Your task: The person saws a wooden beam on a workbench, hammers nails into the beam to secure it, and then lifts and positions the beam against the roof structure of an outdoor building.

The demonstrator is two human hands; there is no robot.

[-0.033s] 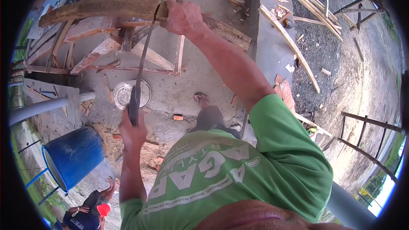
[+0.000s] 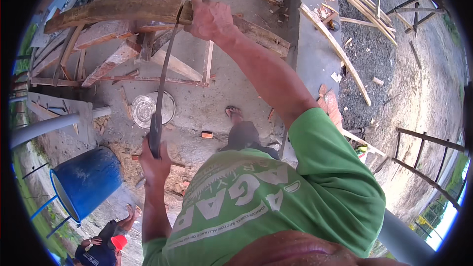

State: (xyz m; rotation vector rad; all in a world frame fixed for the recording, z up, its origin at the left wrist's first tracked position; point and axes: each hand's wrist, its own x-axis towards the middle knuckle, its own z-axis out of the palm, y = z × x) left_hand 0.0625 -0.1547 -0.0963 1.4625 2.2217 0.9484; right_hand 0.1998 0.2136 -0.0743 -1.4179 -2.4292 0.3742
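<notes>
My left hand [image 2: 155,164] is closed around the grip end of a handsaw [image 2: 156,130]. The blade, seen nearly edge-on, runs away from me and up to a brown wooden plank [image 2: 111,11]. Near the plank's right end the blade sits in a cut. Just right of that cut, my right hand [image 2: 212,18] grips the plank's end, fingers wrapped over it; some fingers are hidden. The plank lies across a rough timber frame [image 2: 111,64] at the far left.
A round metal lid [image 2: 145,111] lies on the concrete below the saw. A blue drum [image 2: 86,182] lies on its side at left, near a seated person in a red cap [image 2: 119,242]. Long wooden strips [image 2: 340,56] and gravel [image 2: 367,64] are at right. A brick piece [image 2: 207,135] is near my foot.
The saw and my left hand have shifted slightly back toward me. My right hand stays on the plank's end.
</notes>
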